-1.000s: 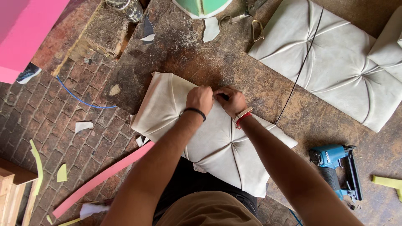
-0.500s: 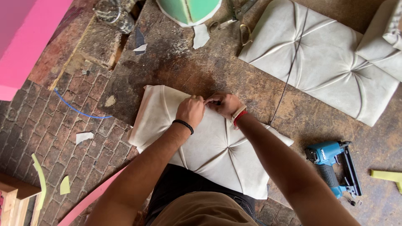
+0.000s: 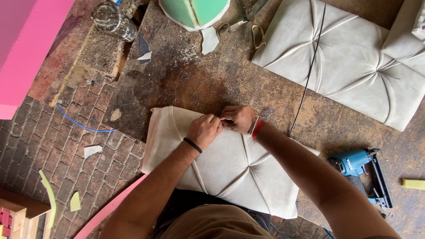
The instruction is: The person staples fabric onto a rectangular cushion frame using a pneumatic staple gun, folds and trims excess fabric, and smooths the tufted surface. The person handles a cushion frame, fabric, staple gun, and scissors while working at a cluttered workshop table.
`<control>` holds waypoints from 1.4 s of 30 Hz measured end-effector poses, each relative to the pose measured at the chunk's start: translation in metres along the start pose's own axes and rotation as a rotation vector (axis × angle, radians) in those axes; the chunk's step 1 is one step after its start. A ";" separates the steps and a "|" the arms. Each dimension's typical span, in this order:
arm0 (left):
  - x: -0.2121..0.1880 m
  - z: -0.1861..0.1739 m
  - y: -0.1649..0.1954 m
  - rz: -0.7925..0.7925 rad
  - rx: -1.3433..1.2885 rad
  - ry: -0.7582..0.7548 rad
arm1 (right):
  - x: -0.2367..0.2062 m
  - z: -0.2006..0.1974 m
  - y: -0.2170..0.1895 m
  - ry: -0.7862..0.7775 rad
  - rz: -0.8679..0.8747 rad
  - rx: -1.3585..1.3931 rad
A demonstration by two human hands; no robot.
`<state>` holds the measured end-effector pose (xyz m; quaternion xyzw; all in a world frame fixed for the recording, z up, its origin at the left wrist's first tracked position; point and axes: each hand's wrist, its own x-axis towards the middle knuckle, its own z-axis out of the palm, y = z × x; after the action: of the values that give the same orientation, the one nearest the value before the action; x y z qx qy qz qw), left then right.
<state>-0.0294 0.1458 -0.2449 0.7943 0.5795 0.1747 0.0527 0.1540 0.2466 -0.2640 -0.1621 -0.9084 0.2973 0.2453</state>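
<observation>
- Worn wooden bench [image 3: 190,84] over brick floor; offcuts scattered abt
- Nearest me: cream tufted cushion panel [image 3: 230,168], pleats already formed across most of it
- L hand [image 3: 204,130] & R hand [image 3: 239,118] both closed, pinching its far edge; I judge that edge isn't fixed yet
- Blue staple gun [image 3: 361,170] idle at right
- Further back: second tufted panel [image 3: 349,62], looks finished; scissors [image 3: 245,24]
</observation>
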 end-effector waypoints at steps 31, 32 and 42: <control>-0.161 -0.084 -0.037 -0.498 -0.164 0.168 | 0.009 0.010 -0.062 -0.072 -0.045 -0.086; -0.160 -0.088 -0.037 -0.455 -0.270 0.155 | 0.008 0.011 -0.063 -0.062 -0.042 -0.096; -0.165 -0.061 0.022 -0.319 -0.099 -0.099 | -0.015 0.021 -0.083 -0.064 0.038 -0.232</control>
<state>-0.0742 -0.0232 -0.2174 0.6963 0.6856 0.1531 0.1471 0.1429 0.1665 -0.2326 -0.1972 -0.9407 0.1998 0.1902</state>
